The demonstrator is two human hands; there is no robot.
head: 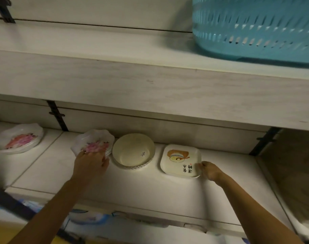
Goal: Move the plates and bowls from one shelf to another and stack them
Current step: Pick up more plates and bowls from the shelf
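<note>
I log left grip clamped on near rim of flower plate, tilted over its stack | right grip pinching near corner of square plate | bowls stacked between them, lower shelf | second flower stack far left | basket on upper shelf.

Turquoise plastic basket with slotted walls at upper right, black metal brackets — top left, mid-left, right — on pale back panel, blurred blue-white wrapping below.
</note>
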